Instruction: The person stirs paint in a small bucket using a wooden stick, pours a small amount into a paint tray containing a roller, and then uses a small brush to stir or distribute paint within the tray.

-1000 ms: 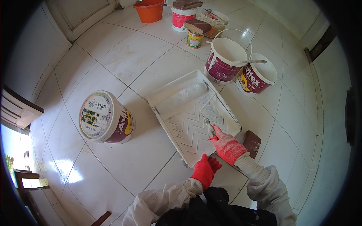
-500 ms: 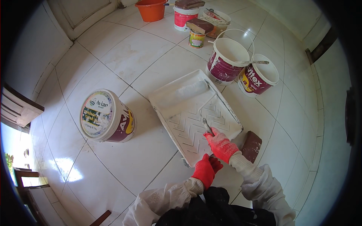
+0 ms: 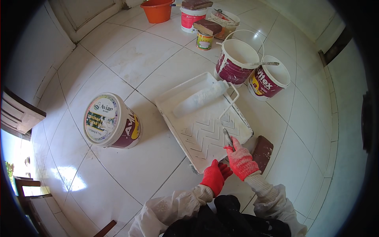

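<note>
My right hand (image 3: 241, 160), in a red glove whitened with paint, grips the grey handle of a paint roller (image 3: 203, 96). Its wire frame bends back toward the hand, and the long white sleeve lies at the deep far end of a white paint tray (image 3: 167, 122). Wet white paint coats the tray, and its zigzag-ribbed slope shows nearer me. At the tray's near edge is my left hand (image 3: 215, 177), also red-gloved, thumb up by the rim and fingers stretched to the right. Whether it touches the rim I cannot tell.
A lidded paint pail (image 3: 112, 120) stands left of the tray. Beyond it are an open pail with a raised handle (image 3: 235, 65), another open pail (image 3: 268, 81), a small can (image 3: 204, 41) and an orange basin (image 3: 156, 11). A brown block (image 3: 263, 152) lies right of the tray.
The roller's sleeve has risen into fuller view and turned, its frame shifting right. My right hand has drawn slightly back and right with the handle. My left hand stays nearly still.
</note>
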`<state>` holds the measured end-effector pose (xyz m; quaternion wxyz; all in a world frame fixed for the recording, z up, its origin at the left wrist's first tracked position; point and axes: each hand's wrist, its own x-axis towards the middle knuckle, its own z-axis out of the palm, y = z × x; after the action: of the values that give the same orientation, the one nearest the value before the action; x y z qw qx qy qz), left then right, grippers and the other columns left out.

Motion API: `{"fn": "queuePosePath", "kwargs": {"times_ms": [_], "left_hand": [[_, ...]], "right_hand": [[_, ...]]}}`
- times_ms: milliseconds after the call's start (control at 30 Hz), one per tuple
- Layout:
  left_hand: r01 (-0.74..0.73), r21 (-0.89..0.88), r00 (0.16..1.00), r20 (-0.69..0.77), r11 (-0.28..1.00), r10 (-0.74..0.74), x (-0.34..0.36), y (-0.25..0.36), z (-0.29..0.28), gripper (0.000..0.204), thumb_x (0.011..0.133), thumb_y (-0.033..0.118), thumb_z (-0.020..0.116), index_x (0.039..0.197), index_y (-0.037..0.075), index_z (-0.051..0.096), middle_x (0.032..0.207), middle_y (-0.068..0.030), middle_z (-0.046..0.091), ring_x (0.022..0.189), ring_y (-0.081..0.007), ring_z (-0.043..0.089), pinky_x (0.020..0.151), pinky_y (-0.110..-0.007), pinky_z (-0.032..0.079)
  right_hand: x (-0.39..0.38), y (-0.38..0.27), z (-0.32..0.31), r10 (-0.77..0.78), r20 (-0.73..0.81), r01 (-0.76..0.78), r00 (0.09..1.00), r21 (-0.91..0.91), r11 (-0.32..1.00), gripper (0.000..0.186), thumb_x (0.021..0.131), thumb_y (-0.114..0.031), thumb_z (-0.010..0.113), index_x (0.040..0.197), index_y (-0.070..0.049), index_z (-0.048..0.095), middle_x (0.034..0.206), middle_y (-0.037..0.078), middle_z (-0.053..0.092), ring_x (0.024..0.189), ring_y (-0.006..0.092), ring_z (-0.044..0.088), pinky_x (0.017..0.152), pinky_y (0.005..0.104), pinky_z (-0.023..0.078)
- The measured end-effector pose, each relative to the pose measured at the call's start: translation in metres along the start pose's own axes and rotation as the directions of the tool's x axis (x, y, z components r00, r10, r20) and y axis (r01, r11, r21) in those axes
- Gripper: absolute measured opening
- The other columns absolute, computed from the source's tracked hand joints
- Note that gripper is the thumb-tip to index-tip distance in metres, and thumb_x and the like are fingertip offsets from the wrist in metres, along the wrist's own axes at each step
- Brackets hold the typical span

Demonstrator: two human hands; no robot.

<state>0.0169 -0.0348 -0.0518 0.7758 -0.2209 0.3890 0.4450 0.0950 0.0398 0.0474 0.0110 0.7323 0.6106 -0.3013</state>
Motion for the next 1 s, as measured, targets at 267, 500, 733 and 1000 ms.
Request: {"fn": "queuePosePath", "kwargs": {"times_ms": [267, 500, 733, 1000], "left_hand": [[-0.03, 0.045, 0.993, -0.111, 0.999, 0.035, -0.01, 0.004, 0.008, 0.04, 0.097, 0.035, 0.043, 0.11, -0.002, 0.046, 0.101, -0.0154, 0.058, 0.087, -0.0308, 0.059, 0.077, -0.043, 0.055], [-0.009, 0.044, 0.99, -0.144, 0.999, 0.015, -0.014, 0.004, 0.013, 0.04, 0.096, 0.036, 0.044, 0.106, -0.002, 0.051, 0.097, -0.0127, 0.058, 0.08, -0.0285, 0.061, 0.077, -0.039, 0.055], [-0.004, 0.049, 0.988, -0.155, 0.999, 0.011, -0.021, 0.007, 0.017, 0.041, 0.096, 0.037, 0.043, 0.107, -0.002, 0.051, 0.099, -0.0126, 0.059, 0.081, -0.0287, 0.061, 0.078, -0.039, 0.054], [0.007, 0.04, 0.99, -0.144, 0.999, -0.001, -0.023, 0.008, 0.019, 0.04, 0.096, 0.036, 0.044, 0.106, -0.002, 0.051, 0.096, -0.0127, 0.059, 0.082, -0.029, 0.061, 0.079, -0.041, 0.054]], "right_hand": [[0.006, 0.013, -0.014, 0.067, -0.17, -0.08, 0.983, -0.069, 0.994, 0.051, 0.091, -0.041, 0.047, 0.136, -0.019, 0.038, 0.098, 0.021, 0.064, 0.091, 0.0402, 0.061, 0.076, 0.0477, 0.048], [0.012, 0.023, -0.018, 0.035, -0.259, -0.066, 0.965, -0.114, 0.991, 0.051, 0.091, -0.038, 0.048, 0.136, -0.018, 0.036, 0.096, 0.02, 0.064, 0.087, 0.0402, 0.061, 0.073, 0.0474, 0.048], [0.025, 0.042, 0.001, -0.142, -0.451, 0.0, 0.881, -0.301, 0.954, 0.053, 0.091, -0.039, 0.051, 0.137, -0.02, 0.033, 0.088, 0.014, 0.064, 0.074, 0.0353, 0.063, 0.064, 0.0458, 0.049], [0.057, 0.04, 0.002, -0.241, -0.514, -0.012, 0.823, -0.441, 0.897, 0.052, 0.091, -0.039, 0.051, 0.135, -0.02, 0.034, 0.084, 0.014, 0.062, 0.061, 0.0331, 0.062, 0.053, 0.0434, 0.049]]}}
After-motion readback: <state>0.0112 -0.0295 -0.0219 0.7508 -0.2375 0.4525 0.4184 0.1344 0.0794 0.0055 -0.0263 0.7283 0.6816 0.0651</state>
